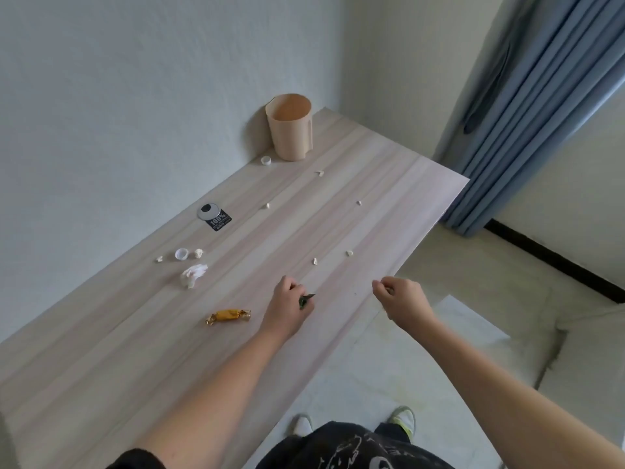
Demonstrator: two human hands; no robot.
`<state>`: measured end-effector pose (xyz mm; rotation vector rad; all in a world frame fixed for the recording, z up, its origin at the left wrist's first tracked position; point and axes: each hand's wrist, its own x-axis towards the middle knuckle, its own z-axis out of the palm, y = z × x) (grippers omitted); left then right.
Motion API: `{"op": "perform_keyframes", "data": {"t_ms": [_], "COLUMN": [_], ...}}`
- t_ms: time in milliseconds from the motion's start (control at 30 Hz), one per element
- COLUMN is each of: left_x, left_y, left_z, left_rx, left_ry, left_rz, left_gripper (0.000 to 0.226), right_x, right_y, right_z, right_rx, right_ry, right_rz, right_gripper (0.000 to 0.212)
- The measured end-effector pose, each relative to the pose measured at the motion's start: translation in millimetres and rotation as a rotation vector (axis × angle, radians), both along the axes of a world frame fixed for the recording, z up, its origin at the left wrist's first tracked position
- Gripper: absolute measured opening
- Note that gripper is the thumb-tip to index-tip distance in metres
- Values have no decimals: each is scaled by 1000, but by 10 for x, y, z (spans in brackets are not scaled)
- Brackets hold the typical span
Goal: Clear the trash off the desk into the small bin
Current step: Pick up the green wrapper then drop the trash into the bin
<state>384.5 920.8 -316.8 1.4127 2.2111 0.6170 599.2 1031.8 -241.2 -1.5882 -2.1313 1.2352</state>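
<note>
Pinching green wrapper (306, 300) in left hand (287, 308), tip pointing right | right hand (400, 299) loosely curled, empty

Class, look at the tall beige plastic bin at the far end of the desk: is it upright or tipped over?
Upright: the beige plastic bin stands on its base, open mouth facing up.

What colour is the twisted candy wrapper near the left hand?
Golden yellow twisted candy wrapper, seen in head view.
</note>
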Motion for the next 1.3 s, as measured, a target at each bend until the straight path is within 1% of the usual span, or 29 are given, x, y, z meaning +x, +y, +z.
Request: {"op": "perform_keyframes", "data": {"t_ms": [67, 133, 167, 233, 300, 367, 500, 600, 633, 733, 867, 967, 1067, 1200, 1300], "left_x": [179, 367, 473, 677, 837, 934, 915, 766, 697, 425, 0, -285, -531, -766, -931], "left_y": [227, 471, 597, 825, 1036, 1209, 1445, 1549, 1582, 1706, 1905, 2062, 2258, 2482, 2643], "left_z": [197, 399, 515, 696, 826, 918, 1029, 1113, 1143, 1230, 1385, 1507, 1626, 1717, 1735], "left_rx": [73, 106, 110, 145, 194, 222, 228, 249, 257, 259, 263, 269, 263, 224, 171], "left_ry": [-96, -143, -183, -261, -282, -260, -142, -56, -38, 11, 48, 27, 3, -94, -102], "left_rz": [67, 85, 92, 96, 81, 73, 80, 135, 156, 222, 270, 313, 312, 354, 358], "left_gripper": [17, 8, 12, 31, 42, 35, 9, 23, 24, 23, 21, 21, 20, 20, 15], "right_x": [179, 358, 442, 596, 705, 763, 708, 488, 381, 0, -507, -821, -1090, -1366, -1593], "right_y": [230, 465, 579, 783, 968, 1149, 1482, 1723, 1801, 2016, 2256, 2429, 2642, 2890, 3075], "right_z": [84, 166, 206, 269, 318, 348, 396, 441, 461, 547, 699, 843, 946, 965, 961], "right_rx": [24, 37, 37, 33, 41, 29, 41, 47, 61, 123, 208, 266, 295, 271, 261], "right_ry": [36, 77, 91, 102, 107, 129, 129, 115, 106, 86, 123, 117, 137, 168, 167], "right_rz": [-5, -9, -9, 0, 23, 44, 111, 168, 189, 244, 271, 300, 307, 319, 361], "right_gripper": [43, 40, 38, 31, 25, 23, 25, 35, 38, 44, 47, 45, 46, 48, 43]}}
